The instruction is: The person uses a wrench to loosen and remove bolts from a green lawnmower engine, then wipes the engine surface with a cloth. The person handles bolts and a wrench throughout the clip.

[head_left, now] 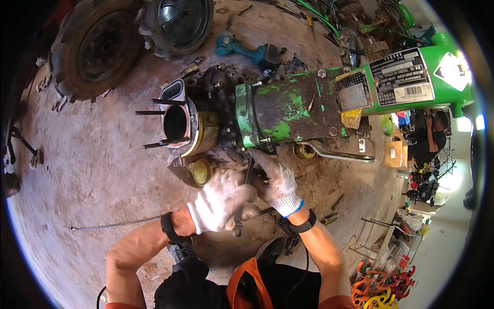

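Observation:
A green and black machine body (288,110) with a dark engine block at its left end lies across the floor in front of me. My left hand (221,198), in a white knit glove, is closed around a wrench (238,229), its ring end sticking out below the fist. A dark shaft (250,171) rises above that fist toward the bolted joint. My right hand (276,183), also gloved, reaches up beside the shaft. Its forefinger stretches to the lower edge of the joint and its thumb is apart; the other fingers are partly hidden.
Open cylinder (176,122) with long studs protrudes at the left. Two treaded wheels (105,46) lie at the far left, near a teal cordless tool (242,50). A thin rod (110,225) lies on the floor. A person (432,136) is at the far right; coloured metal parts (383,283) lie lower right.

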A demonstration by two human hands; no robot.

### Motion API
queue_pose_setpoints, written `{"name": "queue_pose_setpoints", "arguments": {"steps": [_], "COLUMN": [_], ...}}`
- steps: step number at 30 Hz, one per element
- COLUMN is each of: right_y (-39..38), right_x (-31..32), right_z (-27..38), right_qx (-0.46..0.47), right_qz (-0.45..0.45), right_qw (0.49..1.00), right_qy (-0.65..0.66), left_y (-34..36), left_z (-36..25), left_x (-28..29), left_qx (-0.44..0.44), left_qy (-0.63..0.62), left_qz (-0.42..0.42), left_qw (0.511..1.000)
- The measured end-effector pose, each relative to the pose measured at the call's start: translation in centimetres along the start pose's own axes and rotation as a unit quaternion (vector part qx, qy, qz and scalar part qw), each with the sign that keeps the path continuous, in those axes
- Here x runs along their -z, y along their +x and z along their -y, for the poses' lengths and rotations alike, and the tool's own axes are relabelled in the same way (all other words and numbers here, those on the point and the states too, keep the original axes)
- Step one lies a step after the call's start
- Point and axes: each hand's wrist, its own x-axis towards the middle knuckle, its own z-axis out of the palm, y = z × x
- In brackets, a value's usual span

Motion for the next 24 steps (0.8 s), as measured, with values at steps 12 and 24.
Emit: {"name": "queue_pose_setpoints", "arguments": {"steps": [12, 24], "right_y": [0.1, -0.9], "right_x": [-1.2, -1.9], "right_z": [1.0, 1.4], "right_qx": [-0.046, -0.09], "right_qz": [-0.036, -0.041], "right_qw": [0.998, 0.994], "right_qy": [0.01, 0.039], "left_y": [4.2, 8.4], "left_z": [-0.3, 0.4], "left_x": [6.6, 9.2], "left_qx": [0.035, 0.203], "left_qy": [-0.091, -0.175], "left_qz": [0.035, 0.169], "left_qw": [0.995, 0.949]}}
